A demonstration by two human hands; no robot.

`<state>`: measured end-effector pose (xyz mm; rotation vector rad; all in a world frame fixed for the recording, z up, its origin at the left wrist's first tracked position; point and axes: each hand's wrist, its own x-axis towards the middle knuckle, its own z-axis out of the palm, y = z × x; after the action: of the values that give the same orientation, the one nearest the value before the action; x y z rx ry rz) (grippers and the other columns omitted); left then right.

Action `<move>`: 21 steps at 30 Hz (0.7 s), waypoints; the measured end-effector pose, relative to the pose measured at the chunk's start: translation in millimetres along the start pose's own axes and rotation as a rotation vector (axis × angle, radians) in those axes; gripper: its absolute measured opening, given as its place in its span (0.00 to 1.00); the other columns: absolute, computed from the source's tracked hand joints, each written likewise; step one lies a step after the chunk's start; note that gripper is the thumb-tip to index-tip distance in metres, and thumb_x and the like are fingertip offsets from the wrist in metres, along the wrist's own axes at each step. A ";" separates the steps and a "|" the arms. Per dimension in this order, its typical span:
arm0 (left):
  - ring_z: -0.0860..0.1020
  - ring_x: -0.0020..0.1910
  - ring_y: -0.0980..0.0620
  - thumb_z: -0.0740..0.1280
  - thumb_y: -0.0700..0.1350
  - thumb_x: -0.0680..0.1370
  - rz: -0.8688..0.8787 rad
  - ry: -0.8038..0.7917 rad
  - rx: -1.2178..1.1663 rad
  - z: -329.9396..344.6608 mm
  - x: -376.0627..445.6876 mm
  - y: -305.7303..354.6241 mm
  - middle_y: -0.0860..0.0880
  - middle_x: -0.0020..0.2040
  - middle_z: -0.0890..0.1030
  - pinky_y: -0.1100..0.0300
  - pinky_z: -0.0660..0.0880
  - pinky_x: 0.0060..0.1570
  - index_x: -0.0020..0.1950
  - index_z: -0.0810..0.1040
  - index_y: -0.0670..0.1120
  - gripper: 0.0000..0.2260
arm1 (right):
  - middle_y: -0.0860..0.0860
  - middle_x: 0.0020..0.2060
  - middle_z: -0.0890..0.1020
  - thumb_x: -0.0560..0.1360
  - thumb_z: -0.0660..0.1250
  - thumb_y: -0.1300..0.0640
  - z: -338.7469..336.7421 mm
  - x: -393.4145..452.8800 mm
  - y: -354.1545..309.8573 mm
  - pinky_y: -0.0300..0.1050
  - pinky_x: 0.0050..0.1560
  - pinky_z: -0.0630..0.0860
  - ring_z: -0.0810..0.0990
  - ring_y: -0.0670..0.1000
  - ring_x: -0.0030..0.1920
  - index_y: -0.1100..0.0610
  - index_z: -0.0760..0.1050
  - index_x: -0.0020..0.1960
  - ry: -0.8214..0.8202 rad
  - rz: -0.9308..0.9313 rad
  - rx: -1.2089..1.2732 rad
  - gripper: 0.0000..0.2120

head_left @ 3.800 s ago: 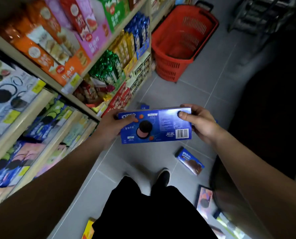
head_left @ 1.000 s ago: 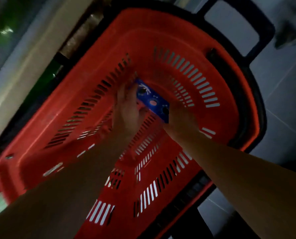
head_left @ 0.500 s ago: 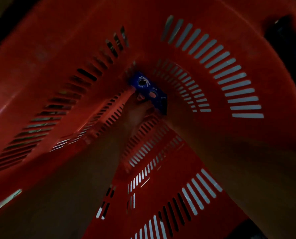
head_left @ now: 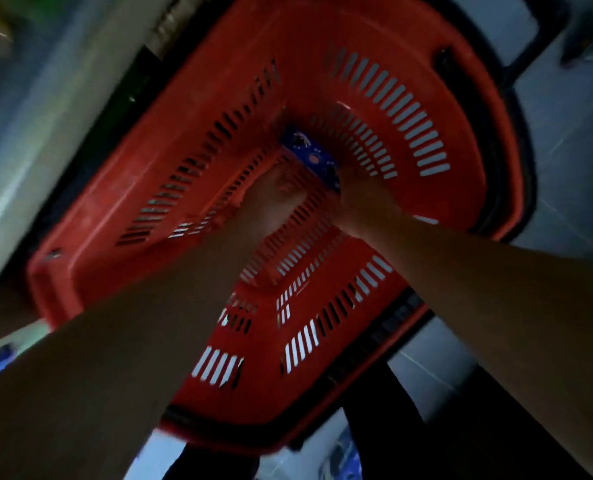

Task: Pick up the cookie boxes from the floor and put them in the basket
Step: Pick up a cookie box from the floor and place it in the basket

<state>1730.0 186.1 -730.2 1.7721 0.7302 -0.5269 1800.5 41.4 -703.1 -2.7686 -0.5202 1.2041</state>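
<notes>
The red slotted basket (head_left: 426, 74) fills the view, and both my arms reach down into it. A blue cookie box (head_left: 307, 152) lies deep inside against the far wall near the bottom. My right hand (head_left: 366, 199) covers the box's right end and seems to grip it. My left hand (head_left: 274, 195) sits just below the box's long edge, its fingertips at or near it. Blur and dim light hide whether the left fingers hold anything.
A pale shelf base (head_left: 46, 109) runs along the basket's left side. Grey floor tiles (head_left: 572, 140) lie to the right, and the basket's black handle (head_left: 527, 53) sticks out at the top right. My dark trouser legs (head_left: 392, 403) stand at the near rim.
My head has pulled back, so the basket's rim and the floor show again. My left hand has slid from the box's left end to below its middle. The box stays low in the basket.
</notes>
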 end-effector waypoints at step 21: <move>0.72 0.67 0.42 0.72 0.48 0.74 0.155 0.246 0.469 -95.6 -454.6 150.8 0.42 0.68 0.74 0.52 0.67 0.65 0.70 0.70 0.43 0.27 | 0.58 0.61 0.74 0.70 0.73 0.49 -143.7 -406.4 -96.2 0.56 0.60 0.75 0.73 0.60 0.62 0.59 0.67 0.66 0.137 -0.366 -0.286 0.29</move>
<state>1512.0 145.6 -295.0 2.3417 0.6639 -0.3993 1620.1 3.9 -301.7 -2.7716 -1.2038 0.9125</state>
